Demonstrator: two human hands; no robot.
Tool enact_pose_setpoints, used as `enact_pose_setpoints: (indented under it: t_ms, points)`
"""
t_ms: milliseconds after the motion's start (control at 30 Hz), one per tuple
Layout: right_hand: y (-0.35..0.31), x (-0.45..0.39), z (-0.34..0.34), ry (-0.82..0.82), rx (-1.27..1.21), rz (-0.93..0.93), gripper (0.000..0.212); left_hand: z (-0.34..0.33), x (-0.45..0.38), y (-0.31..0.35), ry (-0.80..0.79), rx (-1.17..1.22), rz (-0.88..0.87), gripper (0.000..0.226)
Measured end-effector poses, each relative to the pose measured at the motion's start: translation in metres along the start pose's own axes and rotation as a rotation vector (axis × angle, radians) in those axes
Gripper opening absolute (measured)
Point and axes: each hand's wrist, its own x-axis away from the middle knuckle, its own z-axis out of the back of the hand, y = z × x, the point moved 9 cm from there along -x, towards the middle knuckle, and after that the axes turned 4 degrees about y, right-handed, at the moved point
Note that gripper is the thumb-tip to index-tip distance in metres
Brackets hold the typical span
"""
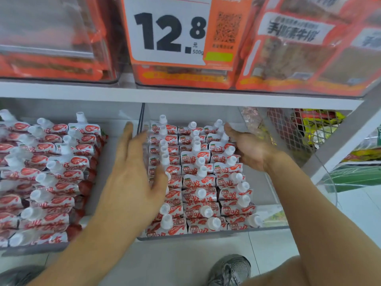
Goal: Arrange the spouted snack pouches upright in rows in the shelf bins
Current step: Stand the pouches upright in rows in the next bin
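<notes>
Red and white spouted pouches (198, 180) with white caps stand in three rows in the clear right-hand bin (206, 232). My left hand (134, 172) lies flat with straight fingers against the left side of these rows. My right hand (247, 147) is open, palm turned inward, against the right side of the rows near the back. A second bin (37, 247) on the left holds more of the same pouches (51, 174), leaning in looser rows.
The white shelf board (185, 96) above carries orange snack packs and a large 12.8 price card (171, 32). A wire mesh basket (305, 131) with other goods stands to the right. Grey shoes (228, 271) and a light floor lie below.
</notes>
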Motion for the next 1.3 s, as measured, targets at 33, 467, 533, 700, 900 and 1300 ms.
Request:
enact_pose_setpoints:
  t_ms: [33, 467, 533, 700, 900, 1300]
  points:
    - [0.001, -0.001, -0.005, 0.000, 0.025, -0.010, 0.068, -0.001, 0.004, -0.001, -0.020, 0.001, 0.028, 0.068]
    - [-0.002, 0.072, 0.015, 0.088, 0.279, -0.066, 0.073, 0.003, 0.010, -0.002, -0.014, 0.063, 0.109, 0.071]
    - [0.010, 0.094, 0.010, 0.011, 0.360, -0.094, 0.077, 0.003, 0.011, -0.002, -0.006, 0.062, 0.113, 0.071]
    - [0.019, 0.118, -0.013, -0.226, 0.413, 0.027, 0.078, 0.003, 0.010, 0.002, -0.026, -0.102, 0.063, 0.070]
    - [0.034, 0.098, -0.017, -0.137, 0.524, 0.202, 0.110, -0.012, 0.028, 0.082, -0.128, -0.067, -0.277, 0.031]
    - [0.034, 0.099, 0.017, -0.036, 0.591, 0.181, 0.084, -0.098, 0.036, 0.116, -0.675, -0.334, -0.383, 0.040]
